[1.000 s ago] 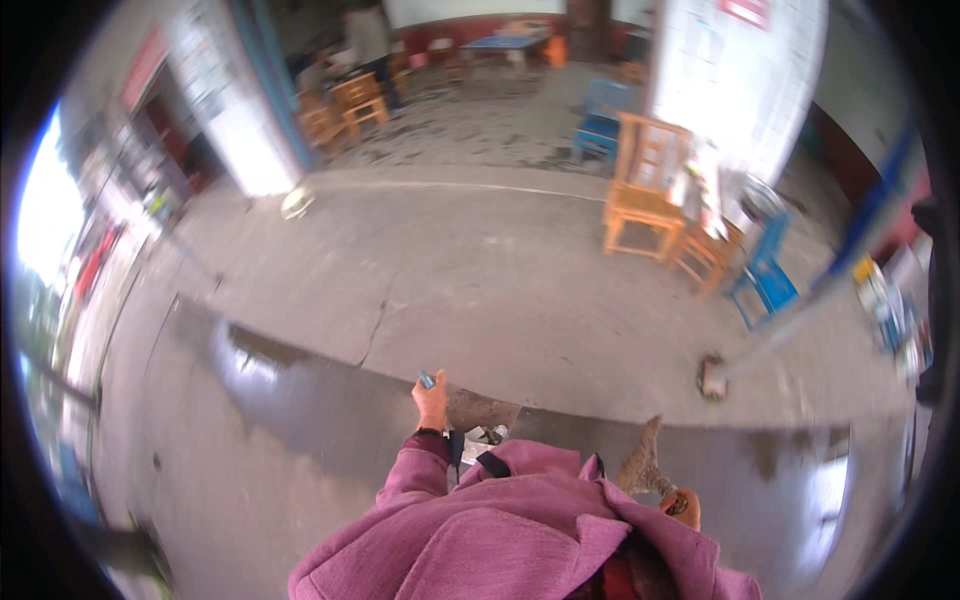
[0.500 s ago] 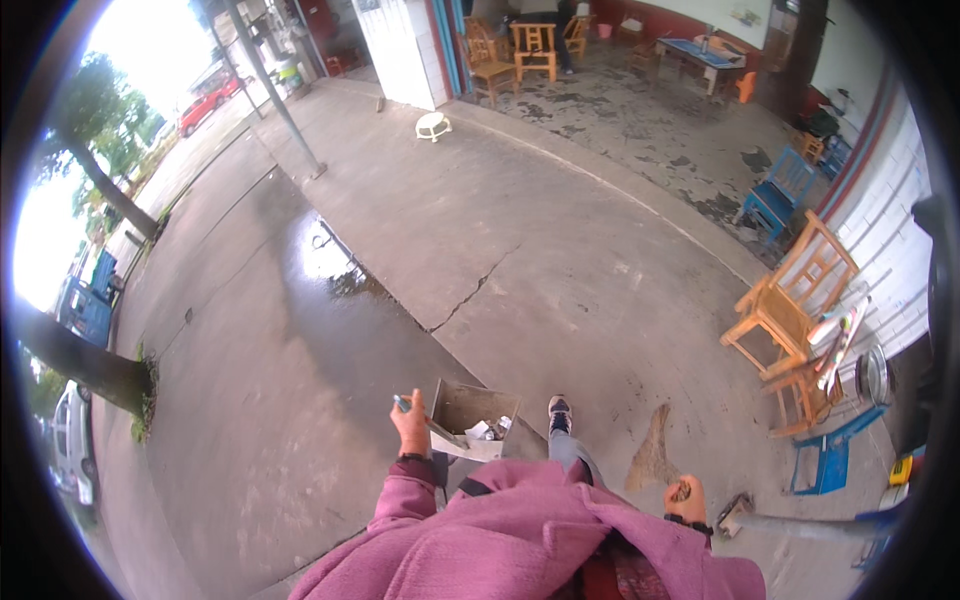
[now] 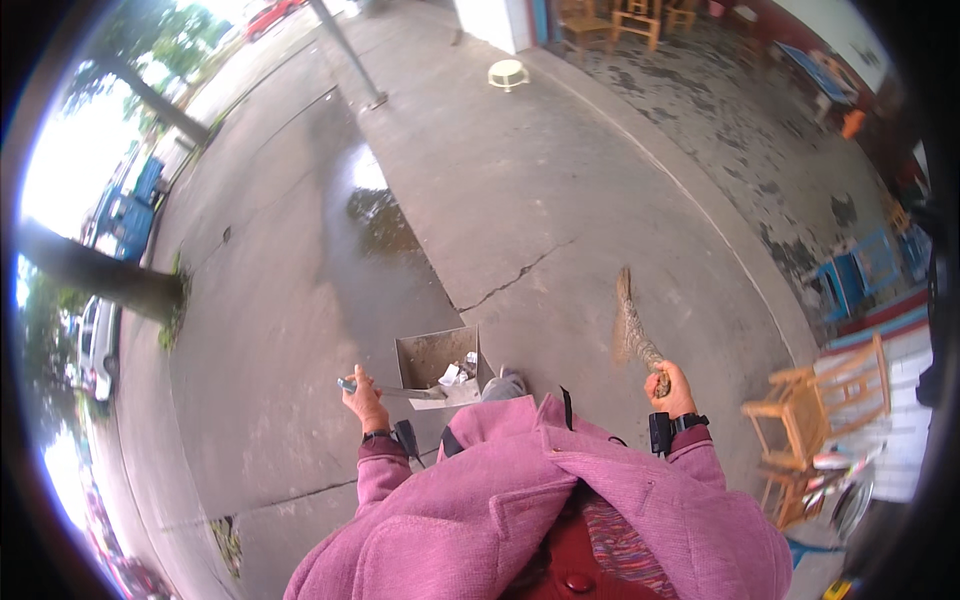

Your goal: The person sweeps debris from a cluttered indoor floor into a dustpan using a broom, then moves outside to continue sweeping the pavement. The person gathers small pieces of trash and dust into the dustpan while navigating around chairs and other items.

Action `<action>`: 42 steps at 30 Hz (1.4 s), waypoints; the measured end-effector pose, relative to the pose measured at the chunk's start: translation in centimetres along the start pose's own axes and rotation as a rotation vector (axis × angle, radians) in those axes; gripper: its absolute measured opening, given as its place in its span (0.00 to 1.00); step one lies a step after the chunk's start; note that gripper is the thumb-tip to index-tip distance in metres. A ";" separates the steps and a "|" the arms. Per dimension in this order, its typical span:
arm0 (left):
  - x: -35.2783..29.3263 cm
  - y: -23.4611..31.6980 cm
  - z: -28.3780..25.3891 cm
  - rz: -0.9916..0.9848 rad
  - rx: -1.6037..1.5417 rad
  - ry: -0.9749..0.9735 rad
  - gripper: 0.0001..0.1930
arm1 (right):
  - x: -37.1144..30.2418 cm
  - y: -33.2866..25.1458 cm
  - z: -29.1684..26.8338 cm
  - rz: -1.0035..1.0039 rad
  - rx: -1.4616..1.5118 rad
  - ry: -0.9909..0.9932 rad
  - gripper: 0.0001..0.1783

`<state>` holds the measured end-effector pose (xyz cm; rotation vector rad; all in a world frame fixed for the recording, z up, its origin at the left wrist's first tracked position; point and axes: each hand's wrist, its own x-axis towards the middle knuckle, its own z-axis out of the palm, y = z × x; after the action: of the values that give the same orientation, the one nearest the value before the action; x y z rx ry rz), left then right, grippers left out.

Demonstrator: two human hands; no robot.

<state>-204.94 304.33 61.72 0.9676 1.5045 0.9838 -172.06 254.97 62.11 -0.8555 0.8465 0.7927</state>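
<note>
My left hand (image 3: 368, 404) is closed round the end of a dustpan's long handle, whose tip pokes out beside my thumb. The handle runs across to the boxy dustpan (image 3: 418, 358), low by my foot. White paper scraps (image 3: 452, 375) and other bits of litter lie inside it. Out to the right, my right hand (image 3: 677, 392) grips the thick bound end of a straw broom (image 3: 632, 325). The broom slants forward and slightly left, its narrow brush end over the concrete; whether it touches the ground I cannot tell.
A puddle (image 3: 385, 215) lies ahead on the cracked concrete. A pale stool (image 3: 508, 74) stands beyond it, near a metal post (image 3: 350, 50). Wooden chairs (image 3: 815, 405) line the right wall. A tree trunk (image 3: 110, 275) leans in at left. A low step edge (image 3: 680, 170) borders the open room.
My right hand has come forward with the broom, which now shows at full length. The dustpan stays in my left hand, its handle now more level. My view has turned and tilted lower.
</note>
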 end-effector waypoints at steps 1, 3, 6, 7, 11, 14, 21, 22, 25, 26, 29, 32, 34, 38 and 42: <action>0.9 -0.1 1.1 -0.003 -0.001 0.018 0.11 | 1.4 -1.1 2.1 0.044 -0.025 -0.014 0.11; 2.8 -0.1 3.9 -0.009 -0.005 0.036 0.12 | 4.1 -2.9 5.8 0.051 -0.023 -0.095 0.12; 6.5 -0.7 9.2 -0.047 -0.002 0.100 0.13 | 8.7 -5.4 11.2 0.185 0.169 -0.051 0.12; 8.0 -0.7 10.9 -0.048 -0.019 0.106 0.14 | 10.0 -6.2 12.8 0.263 0.175 -0.123 0.11; 13.8 -0.3 17.3 -0.124 -0.010 0.152 0.14 | 15.1 -8.1 20.5 0.295 0.214 -0.053 0.12; 17.8 0.4 20.9 -0.134 0.033 0.177 0.14 | 18.5 -9.3 26.3 0.117 0.076 -0.069 0.10; 24.0 1.5 26.7 -0.151 -0.033 0.310 0.13 | 25.0 -11.6 38.4 -0.222 -0.582 -0.310 0.07; 25.0 1.6 27.5 -0.145 -0.044 0.324 0.13 | 26.3 -12.0 40.1 -0.415 -0.890 -0.429 0.07; 28.1 2.6 31.2 -0.124 -0.055 0.382 0.12 | 32.5 -14.6 46.6 -0.354 -1.088 -0.569 0.20; 28.8 3.0 32.4 -0.128 -0.061 0.409 0.12 | 34.7 -15.3 48.5 -0.358 -1.171 -0.609 0.25; 31.6 5.8 36.6 -0.113 -0.115 0.467 0.12 | 41.7 -15.9 54.9 -0.465 -1.188 -0.715 0.25; 34.4 9.6 39.8 -0.104 -0.095 0.531 0.12 | 47.4 -15.6 62.9 -0.109 -0.741 -0.619 0.09; 34.9 11.0 40.9 -0.076 -0.082 0.552 0.11 | 49.7 -15.7 68.2 0.120 -0.557 -0.265 0.09; 37.8 13.5 43.4 -0.092 -0.129 0.654 0.11 | 53.3 -15.1 79.1 0.331 -0.556 -0.211 0.10; 43.1 14.5 46.1 -0.110 -0.109 0.682 0.11 | 57.8 -13.6 86.8 0.446 -0.481 -0.145 0.10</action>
<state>-163.66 353.92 55.99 0.4735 2.0047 1.3802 -109.44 338.59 50.32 -1.0266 0.7353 1.4727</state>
